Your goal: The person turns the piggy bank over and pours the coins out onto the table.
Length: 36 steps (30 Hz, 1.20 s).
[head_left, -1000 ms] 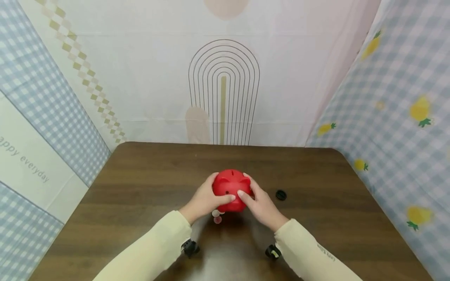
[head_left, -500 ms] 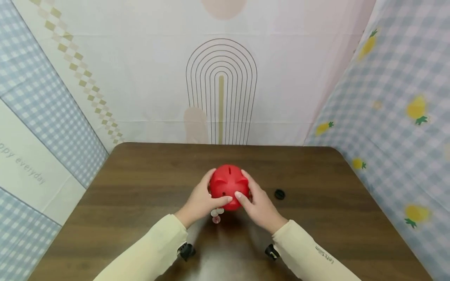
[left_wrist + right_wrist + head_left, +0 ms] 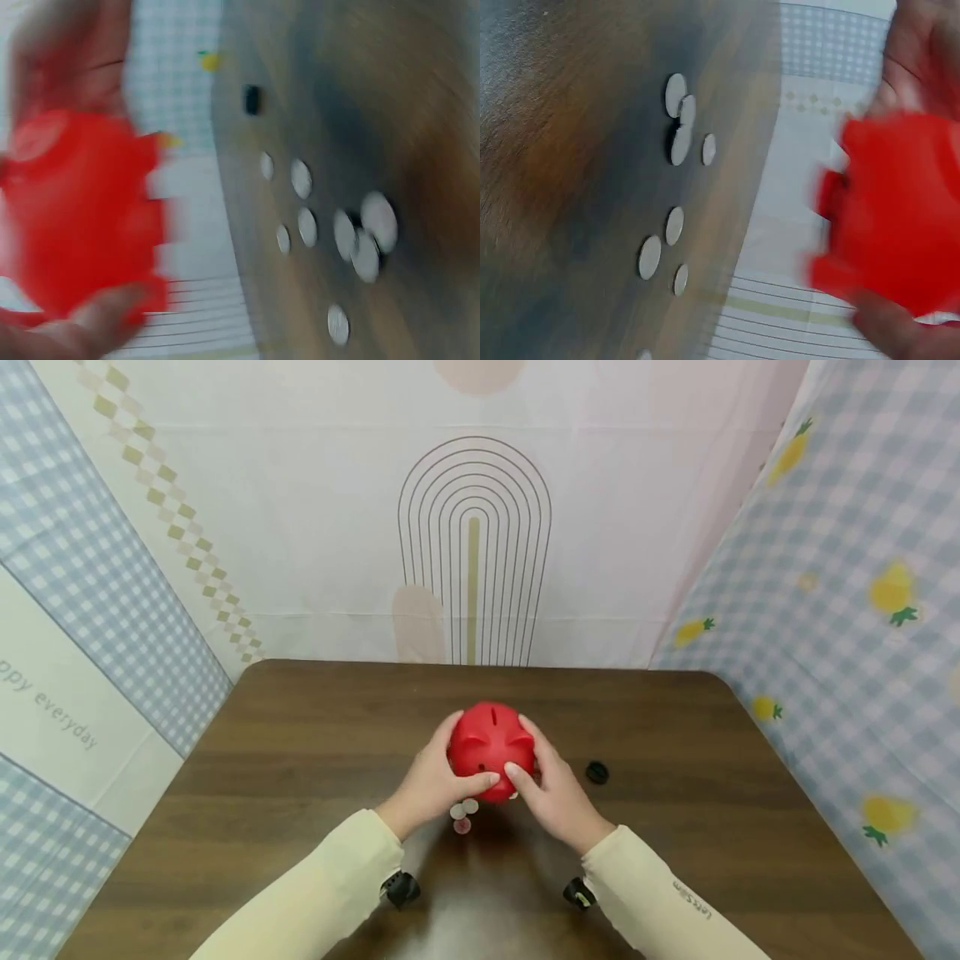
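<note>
A red piggy bank (image 3: 491, 739), with ears, a dark eye and a coin slot on its top, is held up over the table between both hands. My left hand (image 3: 433, 772) grips its left side, thumb across the front. On the opposite side my right hand (image 3: 555, 789) grips it, its thumb also on the front. Both wrist views show the bank blurred, its stubby feet standing out from its body above the tabletop. Beneath it lie several loose coins (image 3: 379, 221), some overlapping; in the head view, hands and bank hide most of them.
A small round black plug (image 3: 597, 772) lies on the wooden table (image 3: 322, 727), right of the hands. White patterned cloth (image 3: 337, 527) hangs behind the table, with checked cloth (image 3: 825, 677) at the right side. A black wrist device (image 3: 401, 889) is on the left forearm.
Over the last second the piggy bank has shifted up slightly in the head view and tipped so its slot shows more. Both hands keep their grip; more coins show below it.
</note>
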Each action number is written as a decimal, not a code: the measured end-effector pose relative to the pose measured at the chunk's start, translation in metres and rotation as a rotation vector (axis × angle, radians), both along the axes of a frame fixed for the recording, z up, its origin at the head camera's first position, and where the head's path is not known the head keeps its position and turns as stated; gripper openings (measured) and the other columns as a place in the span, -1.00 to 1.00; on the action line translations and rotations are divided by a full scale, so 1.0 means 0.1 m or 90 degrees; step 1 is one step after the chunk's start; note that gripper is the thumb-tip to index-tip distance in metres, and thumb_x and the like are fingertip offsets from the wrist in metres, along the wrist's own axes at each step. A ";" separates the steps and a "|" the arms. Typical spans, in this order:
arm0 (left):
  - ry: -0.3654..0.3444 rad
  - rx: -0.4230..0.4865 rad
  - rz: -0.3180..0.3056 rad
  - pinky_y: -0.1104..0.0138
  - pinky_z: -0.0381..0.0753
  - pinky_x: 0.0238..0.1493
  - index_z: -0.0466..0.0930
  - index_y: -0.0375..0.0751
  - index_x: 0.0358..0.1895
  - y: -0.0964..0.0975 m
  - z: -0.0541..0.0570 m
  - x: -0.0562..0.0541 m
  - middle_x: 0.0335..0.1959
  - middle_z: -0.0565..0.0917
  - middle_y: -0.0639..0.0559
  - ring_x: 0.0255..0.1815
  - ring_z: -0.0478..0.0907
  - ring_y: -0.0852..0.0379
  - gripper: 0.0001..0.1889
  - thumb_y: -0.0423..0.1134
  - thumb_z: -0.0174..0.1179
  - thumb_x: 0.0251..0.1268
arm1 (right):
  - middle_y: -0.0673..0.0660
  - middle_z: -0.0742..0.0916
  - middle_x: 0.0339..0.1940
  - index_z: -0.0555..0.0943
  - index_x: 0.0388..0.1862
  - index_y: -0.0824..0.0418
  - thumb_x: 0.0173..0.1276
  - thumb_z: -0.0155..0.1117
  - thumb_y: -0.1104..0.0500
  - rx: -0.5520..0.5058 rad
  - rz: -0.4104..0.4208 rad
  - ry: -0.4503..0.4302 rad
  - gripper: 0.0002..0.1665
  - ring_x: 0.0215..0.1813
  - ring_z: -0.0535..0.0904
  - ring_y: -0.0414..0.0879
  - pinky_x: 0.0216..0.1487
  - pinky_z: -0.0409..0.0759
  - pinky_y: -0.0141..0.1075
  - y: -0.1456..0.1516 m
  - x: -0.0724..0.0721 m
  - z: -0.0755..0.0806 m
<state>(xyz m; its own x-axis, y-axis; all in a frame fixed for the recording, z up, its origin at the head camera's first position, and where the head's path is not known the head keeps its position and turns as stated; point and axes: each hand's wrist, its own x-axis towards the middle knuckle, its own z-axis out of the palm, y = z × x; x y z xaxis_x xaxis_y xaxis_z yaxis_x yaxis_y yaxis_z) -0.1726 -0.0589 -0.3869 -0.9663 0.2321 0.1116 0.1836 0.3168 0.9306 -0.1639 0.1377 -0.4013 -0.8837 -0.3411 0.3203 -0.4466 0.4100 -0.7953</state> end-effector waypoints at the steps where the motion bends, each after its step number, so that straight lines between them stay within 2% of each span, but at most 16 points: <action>1: 0.061 0.005 -0.010 0.13 0.65 -0.05 0.10 -0.11 0.47 -0.01 -0.01 0.01 0.28 0.41 -0.06 0.14 0.46 -0.06 -0.03 -0.22 0.47 -0.06 | 0.31 0.34 0.42 0.07 0.51 0.27 0.45 0.10 -0.04 0.002 0.009 0.087 -0.19 0.29 0.42 0.20 0.10 0.57 0.01 0.01 -0.01 -0.02; 3: 0.183 0.012 -0.030 0.13 0.64 -0.03 0.07 -0.08 0.47 -0.03 -0.02 0.02 0.34 0.33 -0.03 0.20 0.42 -0.04 0.03 -0.26 0.50 -0.12 | 0.35 0.25 0.46 0.08 0.49 0.35 0.46 0.05 -0.10 0.011 0.017 0.242 -0.17 0.34 0.35 0.22 0.10 0.57 0.03 0.02 -0.02 -0.04; 4: 0.210 0.008 -0.027 0.16 0.64 -0.03 0.07 -0.02 0.48 -0.03 -0.03 0.02 0.35 0.32 0.03 0.20 0.42 -0.01 0.03 -0.26 0.50 -0.12 | 0.34 0.22 0.48 0.07 0.49 0.35 0.46 0.06 -0.08 0.014 0.020 0.273 -0.17 0.38 0.31 0.22 0.12 0.55 0.04 0.03 -0.03 -0.04; 6: 0.177 0.012 -0.027 0.15 0.65 -0.05 0.09 0.00 0.46 -0.03 -0.04 0.02 0.33 0.34 0.02 0.20 0.42 -0.03 0.01 -0.23 0.50 -0.12 | 0.34 0.29 0.44 0.08 0.49 0.32 0.46 0.08 -0.04 0.007 0.032 0.214 -0.20 0.32 0.38 0.22 0.09 0.58 -0.01 0.03 -0.03 -0.03; 8: 0.098 0.021 -0.012 0.15 0.67 -0.10 0.11 0.05 0.44 -0.03 -0.06 0.03 0.26 0.40 0.05 0.16 0.44 -0.02 -0.02 -0.21 0.50 -0.11 | 0.28 0.33 0.43 0.09 0.51 0.24 0.45 0.13 0.05 0.004 0.030 0.127 -0.22 0.27 0.44 0.15 0.08 0.60 -0.09 0.02 -0.02 -0.02; 10: 0.050 0.038 0.003 0.20 0.68 -0.15 0.12 0.12 0.42 -0.02 -0.06 0.05 0.21 0.43 0.14 0.11 0.46 0.03 -0.04 -0.21 0.50 -0.10 | 0.25 0.34 0.43 0.09 0.52 0.21 0.44 0.15 0.09 -0.002 0.025 0.106 -0.22 0.27 0.45 0.14 0.12 0.57 -0.22 0.02 0.00 -0.02; 11: 0.067 0.048 -0.005 0.17 0.68 -0.13 0.11 0.08 0.43 -0.02 -0.06 0.06 0.24 0.41 0.08 0.13 0.44 -0.01 -0.01 -0.24 0.51 -0.13 | 0.29 0.34 0.42 0.11 0.51 0.26 0.45 0.13 0.05 -0.009 0.029 0.138 -0.23 0.26 0.45 0.16 0.13 0.56 -0.25 0.01 0.01 -0.03; 14: 0.202 0.053 -0.034 0.13 0.65 -0.04 0.08 0.00 0.45 -0.02 -0.04 0.08 0.35 0.30 0.03 0.22 0.39 -0.04 0.06 -0.30 0.52 -0.20 | 0.39 0.24 0.46 0.13 0.44 0.42 0.46 0.07 -0.05 -0.024 0.025 0.320 -0.20 0.36 0.32 0.25 0.19 0.51 -0.23 0.01 0.02 -0.05; 15: 0.219 0.050 -0.035 0.13 0.65 -0.03 0.08 -0.01 0.46 -0.02 -0.03 0.07 0.36 0.29 0.03 0.23 0.39 -0.03 0.05 -0.30 0.52 -0.19 | 0.41 0.24 0.46 0.13 0.44 0.44 0.46 0.05 -0.07 -0.028 0.019 0.333 -0.19 0.37 0.30 0.26 0.20 0.50 -0.22 0.00 0.02 -0.06; 17: 0.180 0.033 -0.032 0.12 0.65 -0.04 0.09 -0.06 0.45 -0.02 -0.05 0.04 0.34 0.33 -0.04 0.21 0.40 -0.07 0.01 -0.26 0.50 -0.15 | 0.40 0.33 0.40 0.13 0.45 0.41 0.46 0.08 -0.05 -0.038 0.018 0.263 -0.20 0.28 0.41 0.23 0.13 0.57 -0.19 -0.01 0.01 -0.07; 21: 0.002 0.000 -0.010 0.18 0.68 -0.15 0.12 0.01 0.42 -0.03 -0.13 0.01 0.19 0.46 0.00 0.09 0.47 -0.03 -0.07 -0.19 0.47 -0.05 | 0.23 0.39 0.40 0.08 0.52 0.20 0.44 0.15 0.05 0.010 -0.004 0.060 -0.21 0.20 0.51 0.08 0.08 0.60 -0.18 -0.01 0.04 -0.14; 23: 0.012 -0.001 -0.017 0.17 0.68 -0.14 0.09 0.02 0.44 -0.03 -0.16 0.01 0.24 0.42 0.02 0.11 0.46 -0.03 -0.02 -0.21 0.49 -0.08 | 0.26 0.34 0.43 0.07 0.52 0.23 0.41 0.18 0.13 0.031 -0.005 0.093 -0.19 0.25 0.47 0.14 0.09 0.59 -0.08 0.00 0.04 -0.18; 26: 0.126 0.005 -0.025 0.14 0.65 -0.05 0.06 -0.01 0.48 -0.02 -0.14 0.02 0.36 0.31 0.02 0.20 0.42 -0.04 0.05 -0.25 0.52 -0.14 | 0.35 0.20 0.50 0.06 0.50 0.36 0.33 0.22 0.23 0.025 -0.002 0.226 -0.15 0.37 0.32 0.24 0.13 0.53 0.05 0.01 0.03 -0.20; 28: 0.145 0.007 -0.019 0.14 0.67 -0.09 0.06 -0.01 0.48 -0.01 -0.11 0.02 0.36 0.32 0.02 0.14 0.47 -0.03 0.05 -0.23 0.51 -0.13 | 0.35 0.23 0.48 0.07 0.49 0.37 0.33 0.21 0.25 0.010 -0.004 0.246 -0.16 0.36 0.34 0.23 0.12 0.54 0.05 0.01 0.01 -0.18; 34: -0.105 -0.014 0.003 0.16 0.71 -0.35 0.09 -0.09 0.44 0.01 -0.07 -0.01 0.15 0.48 -0.09 -0.10 0.53 -0.06 -0.06 -0.15 0.46 -0.02 | 0.21 0.51 0.29 0.10 0.52 0.12 0.45 0.14 0.08 -0.013 -0.014 -0.088 -0.25 0.16 0.55 0.08 0.05 0.62 -0.16 0.01 0.00 -0.08; 36: -0.125 -0.016 -0.003 0.14 0.71 -0.30 0.09 -0.09 0.44 0.01 -0.06 -0.03 0.17 0.47 -0.11 -0.02 0.50 -0.10 -0.06 -0.15 0.46 -0.02 | 0.23 0.52 0.28 0.09 0.53 0.12 0.45 0.14 0.08 -0.013 -0.019 -0.130 -0.24 0.17 0.55 0.13 0.07 0.61 -0.13 0.01 0.01 -0.06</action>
<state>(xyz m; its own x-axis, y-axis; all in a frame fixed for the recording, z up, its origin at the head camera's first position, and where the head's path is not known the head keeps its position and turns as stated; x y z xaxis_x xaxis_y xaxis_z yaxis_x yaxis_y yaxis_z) -0.1752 -0.0580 -0.3933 -0.9678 0.2370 -0.0850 0.0004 0.3393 0.9407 -0.1630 0.1387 -0.4071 -0.9407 -0.3094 0.1393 -0.2626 0.4040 -0.8763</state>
